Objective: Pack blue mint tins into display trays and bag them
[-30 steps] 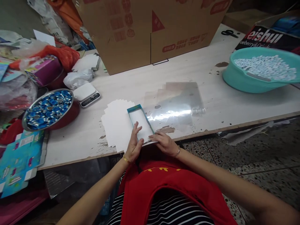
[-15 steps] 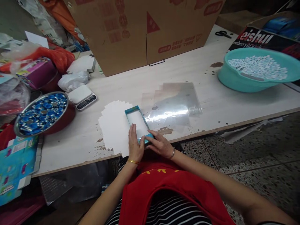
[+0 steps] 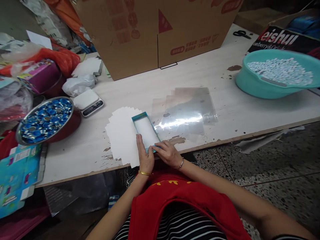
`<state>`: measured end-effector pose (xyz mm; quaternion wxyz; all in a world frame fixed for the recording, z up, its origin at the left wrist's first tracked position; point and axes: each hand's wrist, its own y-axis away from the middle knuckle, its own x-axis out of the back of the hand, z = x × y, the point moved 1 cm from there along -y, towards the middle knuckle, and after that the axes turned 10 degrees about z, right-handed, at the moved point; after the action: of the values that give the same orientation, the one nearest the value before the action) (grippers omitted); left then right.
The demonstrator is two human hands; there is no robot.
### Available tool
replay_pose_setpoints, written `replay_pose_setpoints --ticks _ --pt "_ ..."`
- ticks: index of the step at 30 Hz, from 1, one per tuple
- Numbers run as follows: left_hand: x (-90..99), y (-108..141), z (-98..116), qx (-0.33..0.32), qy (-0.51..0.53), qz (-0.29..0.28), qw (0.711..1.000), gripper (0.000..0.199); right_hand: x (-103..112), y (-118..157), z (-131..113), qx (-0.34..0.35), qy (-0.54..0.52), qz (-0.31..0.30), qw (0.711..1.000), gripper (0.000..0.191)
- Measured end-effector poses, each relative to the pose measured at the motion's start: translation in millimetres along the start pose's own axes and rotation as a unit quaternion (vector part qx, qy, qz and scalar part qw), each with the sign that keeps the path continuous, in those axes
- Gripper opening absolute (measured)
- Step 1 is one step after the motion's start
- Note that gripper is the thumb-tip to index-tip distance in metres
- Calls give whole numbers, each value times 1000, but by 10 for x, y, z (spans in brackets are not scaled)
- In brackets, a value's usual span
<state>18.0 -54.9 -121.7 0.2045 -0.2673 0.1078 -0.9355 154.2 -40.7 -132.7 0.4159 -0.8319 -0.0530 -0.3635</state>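
A shallow oblong box (image 3: 145,130) with blue walls and a white inside lies tilted across the near part of the table. My left hand (image 3: 145,158) rests along its left wall, fingers straight and together, thumb set apart at the near end. At the near right corner, my right hand (image 3: 169,154) has its bent fingers and thumb closed on the box edge. Fanned white sheets (image 3: 122,136) spread to the left of the box, partly beside my left hand. On the right lie overlapping clear plastic sheets (image 3: 185,110), shiny with reflected light.
A bowl of blue-and-silver caps (image 3: 47,120) and a small white scale (image 3: 88,101) stand left. A large cardboard box (image 3: 140,43) stands at the back. At right is a turquoise basin (image 3: 265,88) of small white pieces; scissors (image 3: 242,34) lie behind it.
My right hand has shifted slightly left along the near end of the box, and the box has turned very slightly. The view has moved a little.
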Motion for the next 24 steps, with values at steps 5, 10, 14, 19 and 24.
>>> replay_pose_setpoints --ticks 5,10,14,19,24 --pt "276 -36 171 -182 -149 -106 966 39 20 -43 14 -20 23 -68 997 19" --pt "331 -107 341 -268 -293 -238 886 28 76 -104 45 -37 17 -111 993 10" --pt "227 -264 378 -262 -318 -288 865 25 117 -165 81 -29 -12 -148 988 18" --pt "223 -411 430 -188 -313 -368 855 21 126 -172 94 -43 -47 -146 987 18" --pt "115 -526 486 -138 -353 -456 805 17 77 -107 93 -50 -74 -129 988 15"
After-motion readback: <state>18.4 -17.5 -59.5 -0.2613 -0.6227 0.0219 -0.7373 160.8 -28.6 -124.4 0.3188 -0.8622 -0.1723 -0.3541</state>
